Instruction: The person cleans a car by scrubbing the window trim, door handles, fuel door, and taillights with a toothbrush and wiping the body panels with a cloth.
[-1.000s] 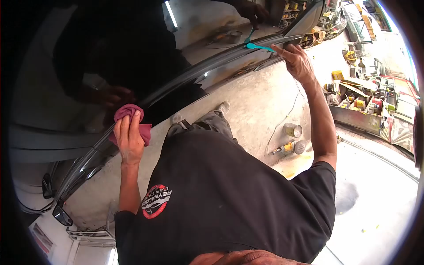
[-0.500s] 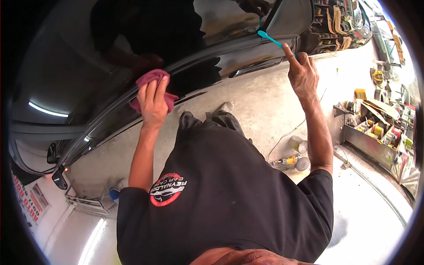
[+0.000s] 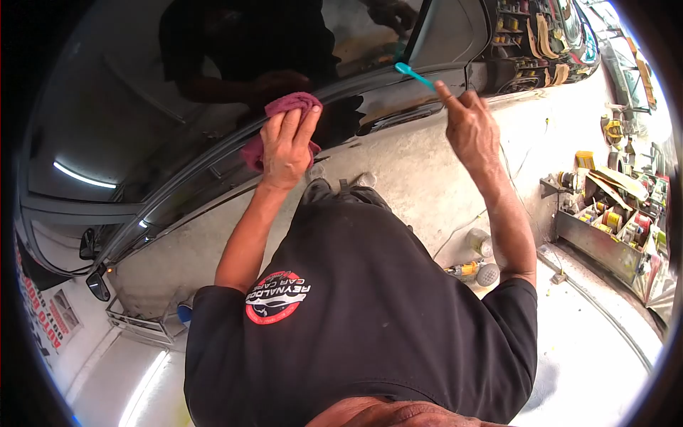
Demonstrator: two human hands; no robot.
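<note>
A folded maroon cloth (image 3: 293, 102) is under the fingers of my left hand (image 3: 286, 153), which presses it against the side of a glossy black car (image 3: 135, 121) near the window's lower edge. To the right, my right hand (image 3: 471, 132) grips a turquoise toothbrush (image 3: 418, 75) with the index finger stretched along the handle. The brush's head lies at the window trim near the rear corner of the glass; whether its bristles touch is not clear. Dark reflections of my body and hands show in the glass.
A yellow power tool (image 3: 464, 270) and a round container (image 3: 481, 240) are on the concrete floor at my right. Farther right stands a metal rack (image 3: 601, 238) with tape rolls. The car's side mirror (image 3: 98, 285) juts out at the far left.
My left hand and the cloth have slid right along the car. My right hand with the toothbrush has shifted left and slightly down.
</note>
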